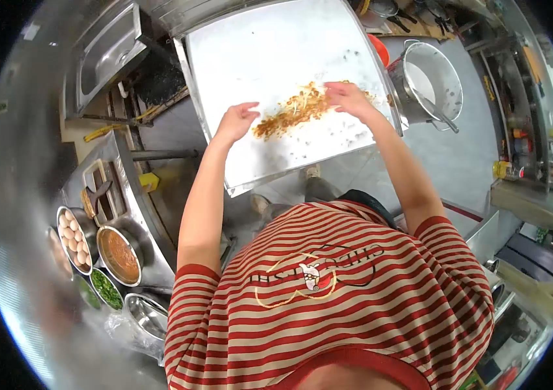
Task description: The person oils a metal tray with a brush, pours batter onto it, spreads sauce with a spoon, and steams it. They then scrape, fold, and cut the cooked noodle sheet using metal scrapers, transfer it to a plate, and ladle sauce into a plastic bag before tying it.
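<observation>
A loose heap of brown and yellow food bits with pale shreds (296,111) lies across the white tabletop (257,58). My left hand (237,122) hovers at the left end of the heap, fingers apart and holding nothing I can see. At the heap's right side is my right hand (350,101), fingers stretched to the left over the bits; nothing shows in its grasp. Small dark specks are scattered on the surface around the heap.
A large metal pot (431,81) with a ladle stands right of the table, beside a red container (378,50). On the left are a sink (109,55), a bowl of eggs (74,239), a pot of reddish-brown sauce (119,255) and chopped greens (106,289).
</observation>
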{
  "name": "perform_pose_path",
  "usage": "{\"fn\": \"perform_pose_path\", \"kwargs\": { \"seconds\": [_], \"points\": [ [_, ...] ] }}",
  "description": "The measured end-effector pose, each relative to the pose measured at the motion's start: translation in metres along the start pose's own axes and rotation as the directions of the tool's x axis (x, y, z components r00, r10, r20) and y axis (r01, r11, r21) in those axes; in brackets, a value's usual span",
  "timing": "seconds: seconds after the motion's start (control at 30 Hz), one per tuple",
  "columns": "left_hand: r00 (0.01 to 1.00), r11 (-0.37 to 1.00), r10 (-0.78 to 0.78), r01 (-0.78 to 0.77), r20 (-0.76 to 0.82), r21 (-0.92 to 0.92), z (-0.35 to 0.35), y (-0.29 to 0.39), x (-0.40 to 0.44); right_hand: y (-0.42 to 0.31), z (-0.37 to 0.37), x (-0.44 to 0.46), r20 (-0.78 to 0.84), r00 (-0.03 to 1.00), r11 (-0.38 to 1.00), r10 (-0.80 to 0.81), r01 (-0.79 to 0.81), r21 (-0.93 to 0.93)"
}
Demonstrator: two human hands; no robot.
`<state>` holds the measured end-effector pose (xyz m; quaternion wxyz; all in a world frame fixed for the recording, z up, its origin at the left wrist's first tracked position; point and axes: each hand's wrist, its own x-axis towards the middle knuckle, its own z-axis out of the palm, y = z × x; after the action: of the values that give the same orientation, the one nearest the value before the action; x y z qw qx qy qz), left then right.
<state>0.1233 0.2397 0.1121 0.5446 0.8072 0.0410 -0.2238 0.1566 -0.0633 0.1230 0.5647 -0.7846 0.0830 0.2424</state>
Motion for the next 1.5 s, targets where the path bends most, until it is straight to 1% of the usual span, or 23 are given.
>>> {"fn": "perform_pose_path", "kwargs": {
  "seconds": [0.07, 0.13, 0.17, 0.23, 0.33, 0.37, 0.4, 0.43, 0.53, 0.57, 0.67, 0.7, 0.77, 0.87, 0.97, 1.13, 1.2, 1.27, 1.33, 1.37, 1.4, 1.43, 1.5],
  "points": [
    [0.989, 0.999, -0.047, 0.045, 0.138, 0.013, 0.019, -0.014, 0.022, 0.058, -0.047, 0.023, -0.219, 0.971, 0.988, -0.097, 0.067, -0.141],
    [0.995, 0.994, -0.072, 0.078, -0.070, 0.079, 0.041, -0.035, 0.023, 0.127, -0.098, 0.037, -0.439, 0.875, 0.958, -0.201, 0.083, -0.273],
    [0.969, 0.973, -0.229, 0.227, -0.097, -0.031, 0.044, -0.023, 0.012, 0.133, -0.114, 0.026, -0.522, 0.815, 0.929, -0.249, 0.049, -0.366],
    [0.805, 0.947, 0.207, -0.022, -0.556, 0.321, 0.056, -0.072, 0.000, 0.143, -0.132, -0.004, -0.625, 0.736, 0.875, -0.261, -0.093, -0.476],
    [0.582, 0.943, -0.149, 0.327, -0.799, 0.063, 0.037, -0.156, -0.030, 0.179, -0.146, -0.009, -0.637, 0.738, 0.833, -0.222, -0.197, -0.518],
    [0.404, 0.865, -0.369, 0.479, -0.837, -0.150, 0.044, -0.165, -0.040, 0.190, -0.148, -0.010, -0.604, 0.765, 0.821, -0.222, -0.187, -0.539],
    [0.466, 0.879, -0.403, 0.438, -0.787, -0.191, 0.036, -0.240, -0.044, 0.188, -0.150, -0.010, -0.609, 0.762, 0.820, -0.219, -0.194, -0.538],
    [0.569, 0.807, -0.590, 0.391, -0.573, -0.442, 0.032, -0.217, -0.054, 0.183, -0.147, -0.007, -0.612, 0.772, 0.813, -0.170, -0.242, -0.530],
    [0.634, 0.834, -0.533, 0.280, -0.561, -0.476, 0.032, -0.227, -0.049, 0.177, -0.137, 0.014, -0.634, 0.762, 0.823, -0.129, -0.275, -0.497],
    [0.516, 0.818, -0.573, 0.403, -0.637, -0.409, 0.035, -0.220, -0.044, 0.178, -0.137, 0.020, -0.643, 0.754, 0.870, -0.136, -0.219, -0.441],
    [0.449, 0.738, -0.655, 0.553, -0.608, -0.387, 0.024, -0.209, -0.035, 0.202, -0.145, 0.039, -0.644, 0.758, 0.978, -0.101, -0.045, -0.205],
    [0.519, 0.796, -0.483, 0.596, -0.705, -0.107, 0.025, -0.188, -0.041, 0.195, -0.147, 0.039, -0.639, 0.769, 0.973, 0.016, -0.160, -0.169],
    [0.408, 0.764, -0.583, 0.569, -0.703, -0.303, 0.023, -0.108, -0.055, 0.177, -0.146, 0.029, -0.629, 0.768, 0.962, 0.119, -0.247, -0.119],
    [0.286, 0.720, -0.603, 0.596, -0.745, -0.355, 0.009, -0.147, -0.068, 0.177, -0.142, 0.031, -0.733, 0.662, 0.955, 0.158, -0.290, -0.056],
    [0.289, 0.760, -0.612, 0.474, -0.736, -0.445, 0.007, -0.193, -0.070, 0.130, -0.139, 0.017, -0.723, 0.674, 0.942, 0.149, -0.320, -0.104],
    [0.240, 0.761, -0.613, 0.435, -0.753, -0.480, 0.011, -0.194, -0.060, 0.143, -0.135, 0.019, -0.761, 0.638, 0.955, 0.118, -0.283, -0.089],
    [0.311, 0.797, -0.573, 0.426, -0.758, -0.428, 0.008, -0.236, -0.056, 0.158, -0.136, 0.026, -0.747, 0.633, 0.927, 0.203, -0.370, -0.062],
    [0.344, 0.788, -0.613, 0.329, -0.711, -0.520, 0.001, -0.211, -0.049, 0.173, -0.141, 0.038, -0.752, 0.632, 0.942, 0.189, -0.333, -0.044],
    [0.343, 0.781, -0.621, 0.352, -0.705, -0.516, -0.019, -0.179, -0.028, 0.167, -0.142, 0.063, -0.741, 0.657, 0.974, 0.142, -0.228, -0.015],
    [0.420, 0.808, -0.589, 0.278, -0.691, -0.519, -0.034, -0.180, -0.011, 0.161, -0.143, 0.080, -0.757, 0.653, 0.993, -0.015, -0.077, -0.086],
    [0.430, 0.829, -0.548, 0.165, -0.717, -0.535, -0.038, -0.135, 0.001, 0.141, -0.139, 0.092, -0.762, 0.642, 0.997, -0.077, 0.029, -0.077],
    [0.435, 0.848, -0.526, 0.197, -0.731, -0.493, -0.046, -0.064, 0.005, 0.120, -0.135, 0.105, -0.771, 0.623, 0.989, -0.136, 0.135, -0.066],
    [0.518, 0.789, -0.557, 0.085, -0.649, -0.609, -0.098, -0.136, 0.098, 0.104, -0.148, 0.195, -0.712, 0.702, 1.000, -0.015, 0.014, -0.007]
  ]
}}
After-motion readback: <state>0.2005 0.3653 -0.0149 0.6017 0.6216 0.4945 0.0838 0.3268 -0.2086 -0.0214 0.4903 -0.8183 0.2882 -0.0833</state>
